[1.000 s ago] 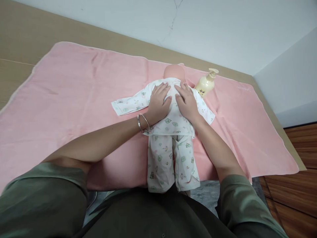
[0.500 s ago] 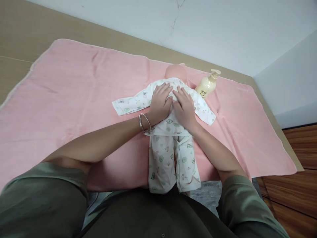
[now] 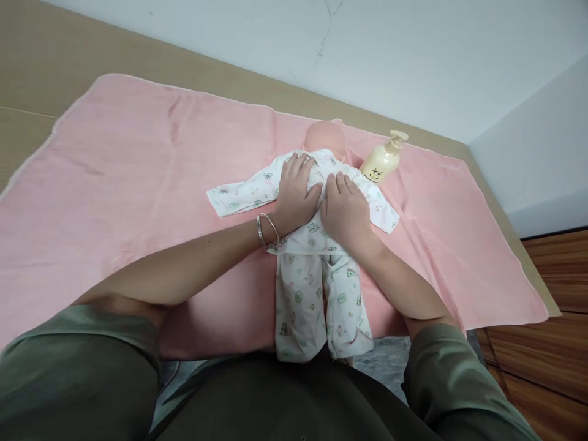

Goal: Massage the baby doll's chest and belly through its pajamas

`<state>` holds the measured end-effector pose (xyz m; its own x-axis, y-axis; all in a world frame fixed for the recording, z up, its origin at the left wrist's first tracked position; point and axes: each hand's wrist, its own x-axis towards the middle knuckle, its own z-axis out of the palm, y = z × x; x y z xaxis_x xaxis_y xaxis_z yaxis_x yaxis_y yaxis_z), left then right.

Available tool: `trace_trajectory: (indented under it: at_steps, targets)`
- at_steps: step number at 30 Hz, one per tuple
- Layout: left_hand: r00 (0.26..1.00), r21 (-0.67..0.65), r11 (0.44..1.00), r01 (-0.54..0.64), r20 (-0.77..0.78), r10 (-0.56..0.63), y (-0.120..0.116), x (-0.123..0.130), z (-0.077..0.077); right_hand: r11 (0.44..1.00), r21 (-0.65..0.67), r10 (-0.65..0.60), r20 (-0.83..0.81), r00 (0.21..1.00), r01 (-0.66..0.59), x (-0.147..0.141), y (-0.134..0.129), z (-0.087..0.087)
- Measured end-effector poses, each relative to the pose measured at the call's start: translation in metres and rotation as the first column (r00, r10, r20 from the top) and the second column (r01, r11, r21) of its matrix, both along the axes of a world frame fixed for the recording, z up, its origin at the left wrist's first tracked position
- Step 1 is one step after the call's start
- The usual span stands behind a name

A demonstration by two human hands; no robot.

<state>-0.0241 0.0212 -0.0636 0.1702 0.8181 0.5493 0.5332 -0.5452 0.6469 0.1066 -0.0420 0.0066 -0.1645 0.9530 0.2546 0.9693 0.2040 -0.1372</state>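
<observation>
A baby doll [image 3: 324, 136] lies on a pink blanket [image 3: 138, 159], its head toward the wall and its legs toward me. It wears a white printed top [image 3: 312, 236] with arms spread out and matching printed trousers [image 3: 301, 303]. My left hand [image 3: 296, 193], with two thin bangles at the wrist, rests on the doll's upper torso with its fingers stretched out. Beside it my right hand [image 3: 346, 211] lies on the other side of the torso, fingers extended close together and slightly bent. Both palms are hidden.
A cream pump bottle [image 3: 382, 160] stands tilted in view near the doll's right-hand sleeve. The blanket covers a light wooden table [image 3: 55, 43] set against a white wall [image 3: 413, 67]. At the lower right is brown wooden furniture [image 3: 551, 355].
My right hand has shifted slightly toward me and rightward on the doll's torso, its fingers now closer together and more bent. The left hand stays nearly in place.
</observation>
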Motion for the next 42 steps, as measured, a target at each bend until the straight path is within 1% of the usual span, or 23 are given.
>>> trace_trajectory:
  at_steps: [2, 4, 7, 9, 10, 12, 15, 17, 19, 21, 24, 27, 29, 33, 35, 37, 39, 42]
  targets:
    - [0.999, -0.004, 1.0, 0.002, -0.039, -0.002, -0.003, 0.001, 0.004, 1.0, 0.003, 0.002, -0.02, 1.0, -0.002, 0.001, 0.003, -0.002]
    - [0.996, -0.001, 1.0, -0.009, -0.083, 0.009, -0.008, 0.003, 0.009, 0.999, -0.022, 0.033, -0.106, 0.994, -0.036, 0.011, 0.018, -0.005]
    - [0.991, 0.024, 1.0, -0.016, -0.135, 0.019, -0.016, 0.007, 0.015, 0.993, -0.051, 0.089, -0.264, 0.96, -0.107, 0.031, 0.044, -0.011]
    - [0.99, 0.031, 0.999, -0.014, -0.143, 0.018, -0.018, 0.008, 0.017, 0.992, -0.06, 0.086, -0.304, 0.949, -0.11, 0.038, 0.052, -0.012]
    - [0.99, 0.022, 1.0, -0.012, -0.143, 0.015, -0.016, 0.008, 0.017, 0.993, -0.064, 0.074, -0.302, 0.95, -0.098, 0.037, 0.051, -0.011]
    - [0.99, -0.017, 1.0, -0.01, -0.139, 0.008, -0.01, 0.006, 0.018, 0.996, -0.074, 0.029, -0.254, 0.967, -0.049, 0.03, 0.04, -0.004]
    - [0.99, -0.054, 0.999, -0.004, -0.138, -0.004, 0.003, 0.003, 0.018, 0.996, -0.085, -0.036, -0.095, 0.995, 0.028, 0.013, 0.016, 0.012]
    - [0.989, -0.038, 0.999, -0.005, -0.149, -0.001, 0.007, 0.002, 0.018, 0.995, -0.091, -0.038, 0.009, 0.999, 0.039, 0.005, 0.005, 0.02]
    - [0.984, -0.018, 1.0, -0.013, -0.175, 0.009, 0.003, 0.004, 0.021, 0.996, -0.084, -0.027, 0.054, 0.998, 0.031, 0.003, 0.003, 0.022]
    - [0.978, -0.007, 1.0, -0.024, -0.209, 0.022, -0.006, 0.007, 0.026, 0.998, -0.06, -0.013, 0.026, 1.0, 0.015, 0.006, 0.01, 0.017]
    - [0.963, 0.023, 0.999, -0.037, -0.265, 0.042, -0.021, 0.013, 0.035, 0.999, -0.032, 0.013, -0.072, 0.997, -0.015, 0.015, 0.027, 0.006]
    - [0.951, 0.055, 0.997, -0.048, -0.302, 0.063, -0.029, 0.016, 0.041, 0.999, -0.037, 0.01, -0.121, 0.993, -0.015, 0.019, 0.035, 0.003]
    - [0.952, 0.052, 0.998, -0.048, -0.301, 0.061, -0.028, 0.015, 0.043, 1.0, -0.025, -0.006, -0.106, 0.994, 0.004, 0.018, 0.031, 0.007]
    - [0.96, -0.003, 1.0, -0.029, -0.28, 0.027, -0.014, 0.008, 0.047, 0.998, 0.0, -0.064, 0.012, 0.998, 0.064, 0.012, 0.016, 0.017]
    - [0.962, -0.02, 0.999, -0.029, -0.272, 0.023, -0.007, 0.005, 0.047, 0.998, 0.01, -0.07, 0.045, 0.997, 0.069, 0.009, 0.012, 0.018]
    - [0.961, -0.004, 0.999, -0.041, -0.272, 0.038, -0.005, 0.005, 0.046, 0.998, 0.034, -0.056, 0.042, 0.998, 0.055, 0.009, 0.013, 0.015]
    - [0.954, 0.025, 0.998, -0.055, -0.293, 0.06, -0.009, 0.007, 0.045, 0.998, 0.044, -0.051, 0.019, 0.999, 0.05, 0.012, 0.02, 0.011]
    - [0.938, 0.043, 0.998, -0.05, -0.34, 0.061, -0.026, 0.012, 0.044, 0.998, 0.016, -0.055, -0.046, 0.997, 0.055, 0.02, 0.033, 0.005]
